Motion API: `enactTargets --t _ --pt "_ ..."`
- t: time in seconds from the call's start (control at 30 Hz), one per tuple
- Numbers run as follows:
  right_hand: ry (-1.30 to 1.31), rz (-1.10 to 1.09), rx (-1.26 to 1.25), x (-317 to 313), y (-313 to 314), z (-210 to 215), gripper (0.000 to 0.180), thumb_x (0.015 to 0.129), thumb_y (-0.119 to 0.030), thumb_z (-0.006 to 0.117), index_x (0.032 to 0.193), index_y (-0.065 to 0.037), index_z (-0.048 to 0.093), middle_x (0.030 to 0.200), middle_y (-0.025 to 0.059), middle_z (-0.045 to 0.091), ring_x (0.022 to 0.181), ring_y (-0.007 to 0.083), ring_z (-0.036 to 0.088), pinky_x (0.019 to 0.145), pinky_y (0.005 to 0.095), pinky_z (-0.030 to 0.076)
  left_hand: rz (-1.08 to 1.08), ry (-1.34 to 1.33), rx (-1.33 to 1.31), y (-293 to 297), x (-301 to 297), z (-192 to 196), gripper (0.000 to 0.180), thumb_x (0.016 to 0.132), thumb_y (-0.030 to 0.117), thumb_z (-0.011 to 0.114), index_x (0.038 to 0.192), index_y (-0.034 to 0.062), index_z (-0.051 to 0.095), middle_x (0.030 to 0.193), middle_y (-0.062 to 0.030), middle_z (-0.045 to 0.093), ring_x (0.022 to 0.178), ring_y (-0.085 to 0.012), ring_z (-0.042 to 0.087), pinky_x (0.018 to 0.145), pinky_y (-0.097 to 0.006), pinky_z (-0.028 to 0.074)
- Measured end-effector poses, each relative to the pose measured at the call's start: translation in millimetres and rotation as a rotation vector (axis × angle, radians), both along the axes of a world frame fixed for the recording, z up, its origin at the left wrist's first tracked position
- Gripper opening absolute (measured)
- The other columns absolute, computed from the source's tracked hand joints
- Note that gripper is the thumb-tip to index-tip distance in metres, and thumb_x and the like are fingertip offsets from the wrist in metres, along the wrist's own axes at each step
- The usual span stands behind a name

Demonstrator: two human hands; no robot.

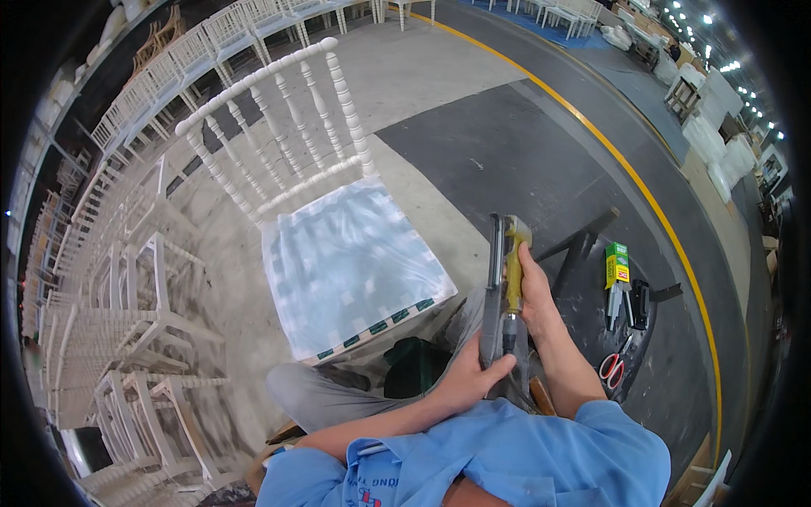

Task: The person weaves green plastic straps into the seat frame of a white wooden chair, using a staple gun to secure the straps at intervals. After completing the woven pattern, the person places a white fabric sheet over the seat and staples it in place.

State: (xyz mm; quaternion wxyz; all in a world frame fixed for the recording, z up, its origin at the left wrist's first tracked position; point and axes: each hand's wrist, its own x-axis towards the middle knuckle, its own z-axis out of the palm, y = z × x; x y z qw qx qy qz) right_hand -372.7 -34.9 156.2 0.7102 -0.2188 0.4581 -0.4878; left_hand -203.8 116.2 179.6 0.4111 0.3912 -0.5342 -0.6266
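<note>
An air staple gun (pixel 513 269) with a yellowish body and a long dark magazine stands nearly upright in front of my torso. My right hand (pixel 536 291) wraps round its body from the right, fingers partly hidden behind it. Lower down, my left hand (pixel 475 369) closes on the gun's bottom end, beside the metal air-hose fitting. Just beyond the gun, to the left, stands a white spindle-back chair (pixel 342 101). Its seat (pixel 355 262) has a pale bluish cover, with dark green and white patches along the near edge. Neither hand touches the chair.
At my right, a dark work surface (pixel 574 338) bears a green and yellow box (pixel 617 264), silver staple strips (pixel 615 306), a black tool (pixel 639 306) and red-handled scissors (pixel 612 367). Stacked white chairs (pixel 152 338) crowd the left. A yellow floor line (pixel 608 144) curves past on the right.
</note>
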Motion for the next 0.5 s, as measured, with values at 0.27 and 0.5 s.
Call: enactTargets --t 0.27,0.5 --pt "0.238 0.205 -0.135 48 15 9 0.043 0.105 -0.048 0.057 0.114 -0.006 0.058 0.083 0.0013 0.059 0.069 0.0108 0.057 0.060 0.0280 0.047 0.431 0.154 0.047 -65 10 7 0.029 0.108 0.020 0.057 0.127 -0.0005 0.053 0.095 -0.0013 0.061 0.085 -0.0071 0.054 0.078 -0.026 0.047" --pt "0.058 0.273 -0.109 66 -29 46 0.041 0.094 -0.022 0.077 0.121 -0.005 0.052 0.084 0.0037 0.061 0.067 0.0150 0.062 0.057 0.0299 0.052 0.263 0.427 0.146 -117 53 -8 0.034 0.113 0.028 0.039 0.133 0.0013 0.050 0.089 -0.0034 0.061 0.080 -0.0096 0.055 0.079 -0.027 0.046"
